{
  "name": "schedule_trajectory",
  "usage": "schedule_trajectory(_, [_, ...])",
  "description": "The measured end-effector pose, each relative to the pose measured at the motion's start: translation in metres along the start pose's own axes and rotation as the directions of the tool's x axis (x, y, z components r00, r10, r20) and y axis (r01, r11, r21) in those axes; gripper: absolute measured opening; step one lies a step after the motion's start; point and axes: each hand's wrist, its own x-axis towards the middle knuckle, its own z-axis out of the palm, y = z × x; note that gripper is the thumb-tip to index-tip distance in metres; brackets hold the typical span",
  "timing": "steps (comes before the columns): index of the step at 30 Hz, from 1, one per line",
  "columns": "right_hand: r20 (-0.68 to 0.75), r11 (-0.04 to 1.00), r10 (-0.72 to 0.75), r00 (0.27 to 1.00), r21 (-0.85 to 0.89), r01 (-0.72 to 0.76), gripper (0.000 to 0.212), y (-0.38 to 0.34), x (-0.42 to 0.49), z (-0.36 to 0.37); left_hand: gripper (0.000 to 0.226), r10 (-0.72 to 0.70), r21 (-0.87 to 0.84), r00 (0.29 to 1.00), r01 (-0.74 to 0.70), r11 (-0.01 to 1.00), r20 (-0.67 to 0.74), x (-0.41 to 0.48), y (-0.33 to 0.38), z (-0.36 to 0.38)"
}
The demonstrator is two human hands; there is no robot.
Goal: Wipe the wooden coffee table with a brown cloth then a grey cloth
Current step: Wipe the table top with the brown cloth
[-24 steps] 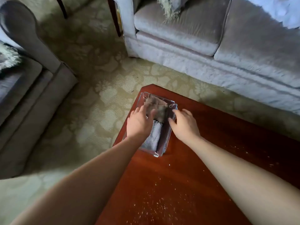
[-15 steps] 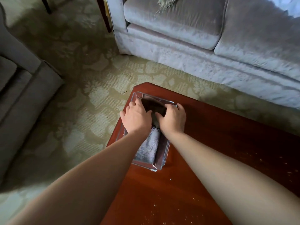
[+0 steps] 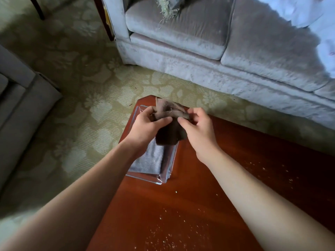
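A brown cloth (image 3: pixel 169 115) hangs crumpled above the far left corner of the reddish wooden coffee table (image 3: pixel 208 196). My left hand (image 3: pixel 145 126) pinches its left side and my right hand (image 3: pixel 196 126) pinches its right side. Beneath the cloth stands a clear plastic tray (image 3: pixel 167 171) on the table. A folded grey cloth (image 3: pixel 149 160) lies inside it, partly hidden by my left wrist. Pale crumbs are scattered over the table near me and to the right.
A pale grey sofa (image 3: pixel 226 51) runs along the far side of the table, with a fringed cushion (image 3: pixel 167 6) on its seat. A grey armchair (image 3: pixel 20 98) stands at the left. Patterned beige carpet (image 3: pixel 81 96) covers the floor between them.
Both hands reached into the tray, took hold of the brown cloth and raised it out. The grey cloth stays in the tray.
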Motion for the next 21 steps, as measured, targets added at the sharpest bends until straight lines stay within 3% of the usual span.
schedule_trajectory(3, [0.071, 0.927, 0.208, 0.976, 0.303, -0.220, 0.047, -0.022, -0.039, -0.041, 0.011, -0.028, -0.058, 0.997, 0.032, 0.998, 0.069, -0.026, 0.007, 0.032])
schedule_trajectory(8, [0.140, 0.784, 0.414, 0.900, 0.447, -0.430, 0.032, -0.025, -0.106, -0.132, 0.009, 0.005, 0.074, 0.982, -0.019, 0.997, 0.187, -0.079, -0.006, 0.110])
schedule_trajectory(12, [0.090, 0.655, 0.528, 0.844, 0.590, -0.473, 0.026, -0.001, -0.155, -0.215, 0.015, -0.010, 0.215, 0.963, -0.050, 0.975, 0.269, -0.128, -0.028, 0.183])
schedule_trajectory(15, [0.020, 0.692, 0.489, 0.872, 0.599, -0.402, 0.022, 0.023, -0.195, -0.289, 0.009, -0.060, 0.296, 0.944, -0.041, 0.954, 0.326, -0.169, -0.053, 0.251])
schedule_trajectory(18, [-0.130, 0.800, 0.444, 0.887, 0.503, -0.327, 0.019, 0.053, -0.237, -0.367, 0.011, -0.095, 0.340, 0.944, -0.019, 0.940, 0.316, -0.204, -0.086, 0.323])
schedule_trajectory(21, [-0.256, 0.886, 0.379, 0.889, 0.377, -0.269, 0.013, 0.090, -0.290, -0.494, 0.015, -0.166, 0.338, 0.916, 0.035, 0.940, 0.366, -0.255, -0.146, 0.430])
